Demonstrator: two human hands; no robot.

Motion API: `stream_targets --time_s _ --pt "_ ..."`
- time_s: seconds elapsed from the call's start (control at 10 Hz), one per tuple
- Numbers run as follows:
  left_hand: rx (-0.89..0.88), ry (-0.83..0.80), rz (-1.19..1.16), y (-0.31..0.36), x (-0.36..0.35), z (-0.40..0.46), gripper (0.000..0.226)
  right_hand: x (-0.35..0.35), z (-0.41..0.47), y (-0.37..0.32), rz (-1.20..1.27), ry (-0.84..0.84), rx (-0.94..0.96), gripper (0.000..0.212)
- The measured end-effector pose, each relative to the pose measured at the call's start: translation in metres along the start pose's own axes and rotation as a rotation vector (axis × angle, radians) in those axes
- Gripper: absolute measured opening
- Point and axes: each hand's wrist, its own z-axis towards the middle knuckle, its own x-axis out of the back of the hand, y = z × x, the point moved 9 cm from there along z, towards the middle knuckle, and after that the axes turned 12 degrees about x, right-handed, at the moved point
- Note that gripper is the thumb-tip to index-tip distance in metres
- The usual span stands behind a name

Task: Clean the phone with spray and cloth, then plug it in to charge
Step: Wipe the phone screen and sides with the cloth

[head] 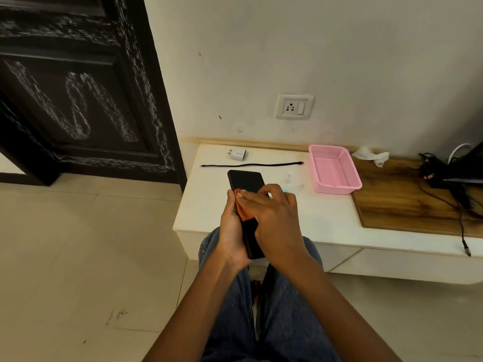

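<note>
A black phone (247, 182) is held upright over the near edge of the low white table (326, 220). My left hand (231, 231) grips it from the left side and below. My right hand (271, 212) presses an orange cloth (241, 207) flat against the phone's screen. A small clear spray bottle (288, 180) stands on the table just beyond my right hand. Farther back lie a black charging cable (251, 164), stretched out straight, and a white charger plug (237, 154). A white wall socket (294, 106) sits above the table.
A pink plastic basket (335, 169) rests right of the spray bottle. A crumpled white tissue (371, 154) lies by the wall on a wooden board (407, 202). Tangled black cables (444, 178) crowd the far right. A dark door (78, 87) stands at the left.
</note>
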Motion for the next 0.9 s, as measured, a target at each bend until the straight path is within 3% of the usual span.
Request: stream_targets --time_s 0.1,0.2,0.3,0.6,0.7,0.9 --pt "-0.013 0.059 0.064 0.012 0.016 0.002 0.070 0.011 -0.053 0.017 1.317 0.600 0.056 0.029" --pt "-0.095 0.121 0.145 0.032 0.029 0.007 0.079 -0.003 -0.099 0.052 1.316 1.201 -0.267 0.034" --pt "-0.125 0.130 0.146 0.037 0.030 0.010 0.077 0.005 -0.100 0.043 1.316 1.160 -0.130 0.040" --pt "-0.005 0.062 0.193 0.013 0.011 0.006 0.074 -0.012 -0.036 0.083 1.281 0.827 -0.101 0.062" --pt "-0.011 0.070 0.195 0.018 0.014 0.005 0.075 -0.011 -0.038 0.080 1.290 0.850 -0.067 0.065" --pt "-0.070 0.098 0.216 0.042 0.024 0.006 0.084 -0.012 -0.083 0.053 1.310 1.037 -0.116 0.050"
